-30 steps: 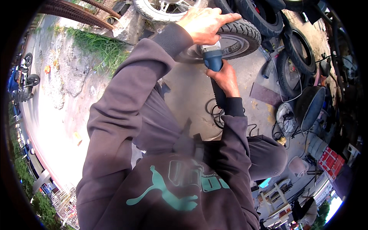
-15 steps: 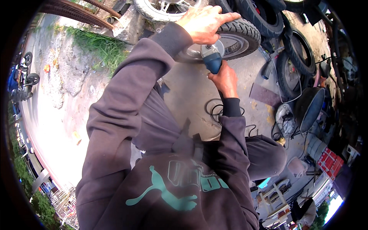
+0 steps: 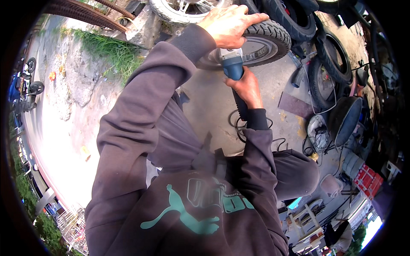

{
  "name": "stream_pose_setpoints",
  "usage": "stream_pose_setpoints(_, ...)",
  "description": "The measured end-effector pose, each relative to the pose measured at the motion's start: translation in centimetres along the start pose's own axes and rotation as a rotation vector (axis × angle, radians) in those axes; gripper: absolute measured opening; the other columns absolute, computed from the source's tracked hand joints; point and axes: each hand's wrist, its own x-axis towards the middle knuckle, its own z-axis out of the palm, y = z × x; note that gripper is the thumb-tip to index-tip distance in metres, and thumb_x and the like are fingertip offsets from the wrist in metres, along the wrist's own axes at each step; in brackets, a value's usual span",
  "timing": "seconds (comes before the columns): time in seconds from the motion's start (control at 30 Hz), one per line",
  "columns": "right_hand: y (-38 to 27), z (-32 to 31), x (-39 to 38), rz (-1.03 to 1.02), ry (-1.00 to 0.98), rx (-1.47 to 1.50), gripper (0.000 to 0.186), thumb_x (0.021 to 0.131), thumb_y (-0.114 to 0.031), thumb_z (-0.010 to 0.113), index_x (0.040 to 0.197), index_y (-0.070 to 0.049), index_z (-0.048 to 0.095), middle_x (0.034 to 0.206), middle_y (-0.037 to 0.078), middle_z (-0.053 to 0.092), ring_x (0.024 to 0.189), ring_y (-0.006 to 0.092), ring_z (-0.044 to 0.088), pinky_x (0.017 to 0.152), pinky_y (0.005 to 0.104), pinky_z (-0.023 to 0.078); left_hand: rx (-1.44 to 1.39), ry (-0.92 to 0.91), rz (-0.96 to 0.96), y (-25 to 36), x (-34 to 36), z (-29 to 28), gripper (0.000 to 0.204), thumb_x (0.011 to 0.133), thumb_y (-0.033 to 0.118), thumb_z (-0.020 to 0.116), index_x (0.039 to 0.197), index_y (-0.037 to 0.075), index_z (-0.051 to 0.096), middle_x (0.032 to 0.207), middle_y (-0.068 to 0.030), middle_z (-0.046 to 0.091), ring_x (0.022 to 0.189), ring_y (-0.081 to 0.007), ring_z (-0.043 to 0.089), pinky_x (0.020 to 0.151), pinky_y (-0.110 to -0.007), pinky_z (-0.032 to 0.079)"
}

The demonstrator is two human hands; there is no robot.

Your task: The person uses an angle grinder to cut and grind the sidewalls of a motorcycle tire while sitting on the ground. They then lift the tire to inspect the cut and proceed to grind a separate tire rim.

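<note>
Though its head (image 3: pixel 231 53) is silver, the grinder (image 3: pixel 232 69) is blue-bodied.

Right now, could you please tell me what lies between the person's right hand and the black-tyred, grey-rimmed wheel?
In the head view, the silver-headed front of the blue power tool lies between the right hand and the wheel.

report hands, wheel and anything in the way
Left hand on black-tyred wheel. Right hand gripping blue grinder; grinder-to-wheel contact unclear. Left hand hides part of wheel.
</note>
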Motion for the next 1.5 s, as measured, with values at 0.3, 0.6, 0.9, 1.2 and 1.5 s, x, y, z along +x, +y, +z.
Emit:
stream_pose_setpoints(0.3, 1.1, -0.7, 0.0, 0.038, 0.078, -0.249, 0.061, 0.068, -0.028, 0.083, 0.118, 0.002, 0.066, 0.101, 0.025, 0.074, 0.094, 0.0406, 0.072, 0.085, 0.0466, 0.055, -0.012, 0.0, -0.014, 0.1, -0.1, -0.2, 0.083, 0.083, 0.02, 0.078, 0.157, 0.032, 0.043, 0.106, -0.011, 0.056, 0.107, -0.0307, 0.062, 0.088, -0.046, 0.054)
stream_pose_setpoints(0.6, 0.8, 0.1, 0.2, -0.022, 0.108, -0.422, 0.056, 0.071, -0.027, 0.08, 0.115, 0.003, 0.064, 0.096, 0.027, 0.073, 0.094, 0.0444, 0.071, 0.085, 0.0492, 0.055, 0.031, -0.004, -0.022, 0.0, 0.0, 0.2, 0.082, 0.084, 0.018, 0.076, 0.157, 0.031, 0.041, 0.115, -0.0143, 0.057, 0.116, -0.0339, 0.061, 0.094, -0.047, 0.054)
stream_pose_setpoints(0.9, 1.3, -7.5, -6.5, 0.132, 0.146, 0.474, 0.056, 0.077, -0.028, 0.085, 0.119, 0.002, 0.062, 0.1, 0.01, 0.069, 0.087, 0.0184, 0.067, 0.077, 0.0335, 0.055, -0.102, 0.005, -0.138, -8.1, 1.3, 0.8, 0.083, 0.083, 0.025, 0.076, 0.158, 0.031, 0.04, 0.133, -0.0179, 0.06, 0.125, -0.0351, 0.061, 0.106, -0.049, 0.051)
stream_pose_setpoints(1.2, 10.4, -10.5, -5.7, 0.324, 0.464, 1.444, 0.062, 0.087, -0.059, 0.078, 0.104, -0.002, 0.059, 0.088, 0.01, 0.066, 0.076, 0.0231, 0.07, 0.067, 0.0357, 0.063, -0.36, -0.075, -0.388, -11.8, -0.5, 0.4, 0.09, 0.082, 0.021, 0.082, 0.16, 0.024, 0.038, 0.159, -0.0222, 0.044, 0.149, -0.0358, 0.041, 0.122, -0.041, 0.034)
stream_pose_setpoints(1.5, 12.8, -8.7, -5.0, 0.126, 0.346, 1.625, 0.058, 0.088, -0.051, 0.077, 0.108, 0.0, 0.058, 0.094, 0.011, 0.065, 0.084, 0.0236, 0.066, 0.077, 0.0391, 0.061, -0.025, -0.016, -0.459, -7.0, 2.0, 0.4, 0.092, 0.077, 0.044, 0.079, 0.156, 0.012, 0.044, 0.14, -0.0239, 0.062, 0.129, -0.0396, 0.061, 0.11, -0.046, 0.048)
